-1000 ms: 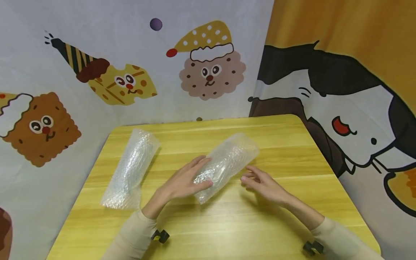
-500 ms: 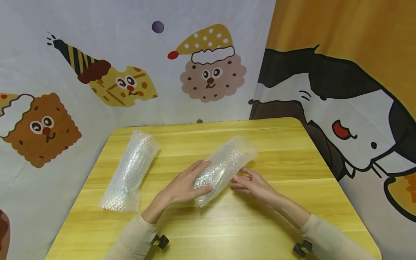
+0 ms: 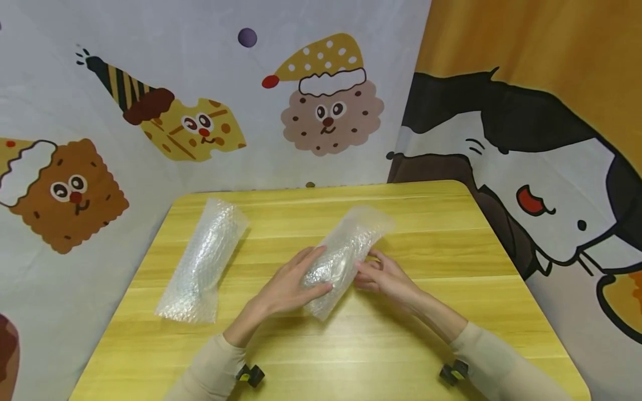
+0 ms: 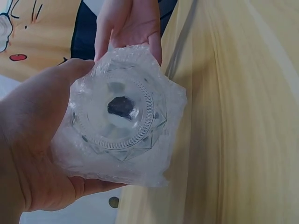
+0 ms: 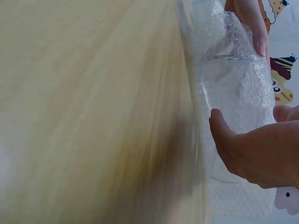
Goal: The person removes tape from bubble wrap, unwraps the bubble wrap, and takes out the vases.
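Note:
A glass wrapped in bubble wrap [image 3: 346,250] lies slantwise at the middle of the yellow wooden table [image 3: 401,345]. My left hand [image 3: 298,284] grips its near end, fingers over the top and thumb on the near side. My right hand [image 3: 382,274] holds the bundle's right side with curled fingers. In the left wrist view the wrapped glass [image 4: 119,116] shows its patterned base, cradled in my left hand [image 4: 37,154], with the right hand [image 4: 128,23] behind it. The right wrist view shows my right hand [image 5: 257,149] with its thumb round the wrapped glass [image 5: 233,79].
A second bubble-wrap bundle [image 3: 203,259] lies at the table's left side, apart from both hands. Printed cartoon cloth [image 3: 321,106] hangs close behind and on both sides of the table. Bare wood lies along the table's near edge and right part.
My right hand has moved left from the tabletop onto the bundle and taken hold of it. The bundle has shifted slightly toward the left. My left hand keeps its grip.

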Available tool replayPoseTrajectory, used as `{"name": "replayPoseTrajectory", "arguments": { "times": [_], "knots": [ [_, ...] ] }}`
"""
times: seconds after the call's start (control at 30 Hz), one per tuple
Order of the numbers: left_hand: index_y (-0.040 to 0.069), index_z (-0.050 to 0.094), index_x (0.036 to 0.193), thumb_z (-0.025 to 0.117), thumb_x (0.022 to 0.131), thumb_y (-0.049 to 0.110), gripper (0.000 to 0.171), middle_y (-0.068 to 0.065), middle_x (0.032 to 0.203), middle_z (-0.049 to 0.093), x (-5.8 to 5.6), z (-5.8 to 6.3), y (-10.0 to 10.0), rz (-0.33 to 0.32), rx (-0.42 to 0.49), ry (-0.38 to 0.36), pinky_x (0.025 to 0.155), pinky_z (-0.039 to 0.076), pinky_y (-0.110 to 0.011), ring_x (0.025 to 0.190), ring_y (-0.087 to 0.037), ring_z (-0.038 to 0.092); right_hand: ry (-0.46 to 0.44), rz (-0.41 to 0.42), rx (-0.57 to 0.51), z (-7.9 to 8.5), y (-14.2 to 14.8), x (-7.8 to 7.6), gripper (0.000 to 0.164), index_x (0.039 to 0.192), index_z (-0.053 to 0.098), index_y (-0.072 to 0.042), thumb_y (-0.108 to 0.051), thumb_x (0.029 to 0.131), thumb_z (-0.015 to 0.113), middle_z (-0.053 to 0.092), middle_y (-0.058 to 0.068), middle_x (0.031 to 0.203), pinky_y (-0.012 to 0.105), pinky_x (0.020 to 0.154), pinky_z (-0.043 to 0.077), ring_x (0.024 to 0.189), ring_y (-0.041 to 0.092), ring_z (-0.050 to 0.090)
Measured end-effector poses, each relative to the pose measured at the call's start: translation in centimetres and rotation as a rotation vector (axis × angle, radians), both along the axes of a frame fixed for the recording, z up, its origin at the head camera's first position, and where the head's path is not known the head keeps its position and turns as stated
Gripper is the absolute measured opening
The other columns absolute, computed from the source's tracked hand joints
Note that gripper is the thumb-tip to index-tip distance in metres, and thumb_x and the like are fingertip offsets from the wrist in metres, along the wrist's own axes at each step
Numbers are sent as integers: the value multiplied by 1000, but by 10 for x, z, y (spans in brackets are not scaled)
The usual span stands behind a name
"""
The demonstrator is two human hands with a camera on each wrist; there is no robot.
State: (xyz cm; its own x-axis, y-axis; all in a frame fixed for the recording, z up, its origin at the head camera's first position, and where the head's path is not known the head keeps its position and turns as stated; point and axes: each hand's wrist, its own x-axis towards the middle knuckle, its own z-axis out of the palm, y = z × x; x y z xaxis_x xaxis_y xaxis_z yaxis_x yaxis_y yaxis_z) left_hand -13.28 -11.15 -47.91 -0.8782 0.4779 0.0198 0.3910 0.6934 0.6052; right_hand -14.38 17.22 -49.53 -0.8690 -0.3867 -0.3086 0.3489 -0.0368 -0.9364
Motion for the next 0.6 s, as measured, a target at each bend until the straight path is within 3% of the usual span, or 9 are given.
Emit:
{"name": "replayPoseTrajectory", "arguments": {
  "times": [0.17,0.37,0.6],
  "knots": [
    [40,23,164,61,90,75,90,-9,171,30,3,-1,5,62,35,-1,108,46,-72,145,-45,48,-3,-1,8,0,-7,-7,70,157,30,-14,-35,101,67,56,23,143,56,111,53,121,32,68],
    [33,26,164,61,93,71,88,-13,169,34,9,-3,9,103,80,44,108,49,-69,144,-44,48,14,10,33,1,-15,-16,70,156,33,-17,-37,99,70,55,21,143,51,106,58,118,29,69],
    [31,24,165,57,95,70,87,-15,169,32,11,-4,2,165,69,31,106,50,-70,141,-47,51,33,17,74,0,-29,-32,73,155,35,-20,-40,97,73,59,18,137,49,101,61,115,30,70]
  ]
}}
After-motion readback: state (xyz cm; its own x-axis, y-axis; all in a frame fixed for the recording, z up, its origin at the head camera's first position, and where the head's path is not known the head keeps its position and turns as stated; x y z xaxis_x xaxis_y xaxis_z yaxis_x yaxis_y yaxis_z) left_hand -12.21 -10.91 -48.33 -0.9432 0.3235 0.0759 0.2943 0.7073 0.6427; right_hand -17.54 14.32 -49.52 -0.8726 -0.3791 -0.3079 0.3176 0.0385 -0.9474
